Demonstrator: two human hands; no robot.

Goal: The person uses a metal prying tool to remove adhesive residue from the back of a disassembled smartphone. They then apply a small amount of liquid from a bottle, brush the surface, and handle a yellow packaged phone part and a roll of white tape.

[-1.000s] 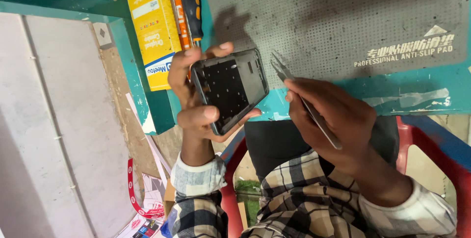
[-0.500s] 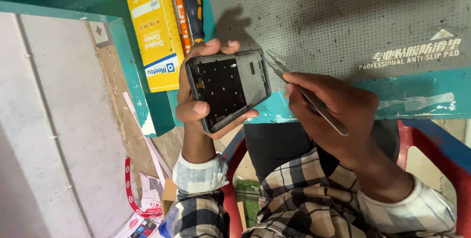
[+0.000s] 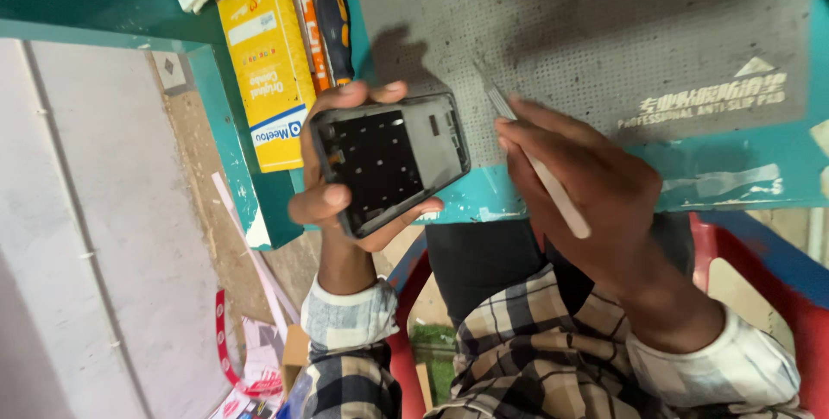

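Tweezers (image 3: 527, 156) drawn back a little from the opened phone (image 3: 390, 160), tips now just clear of its edge. Left hand (image 3: 345, 186) clasping phone above teal bench (image 3: 604, 182); right hand (image 3: 579, 186) pinching tweezers. Best steadied before probing again.

Head view, steeply down, close

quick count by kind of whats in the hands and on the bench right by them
Opened phone, in the left hand: 1
Tweezers, in the right hand: 1
Yellow box: 1
Screwdriver: 1
Grey mat: 1
Total: 5
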